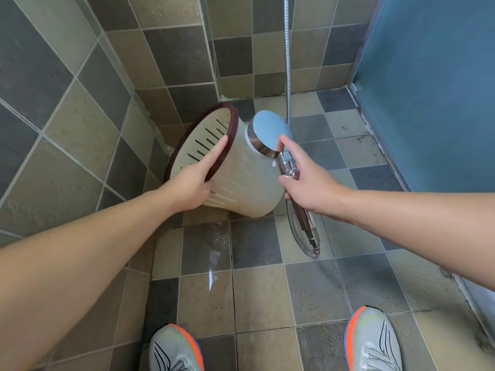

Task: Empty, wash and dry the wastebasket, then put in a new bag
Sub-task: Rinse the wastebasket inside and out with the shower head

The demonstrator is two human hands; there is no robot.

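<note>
Wastebasket, cream plastic with slotted sides and a dark maroon rim, hangs tilted above the wet tiled floor, mouth turned left. The left hand grips its near rim, forefinger stretched along the edge. The right hand wraps a chrome shower head, face seemingly against the basket's base; its ribbed hose rises far behind.

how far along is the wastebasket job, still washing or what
Emptying looks done: the wastebasket shows no bag or rubbish inside. Washing is in hand: the left hand grips its dark rim and tilts it on its side, while the right hand holds the shower head against its outer wall. Spray itself is hard to see, but the floor is wet. Drying and a new bag remain.
</note>
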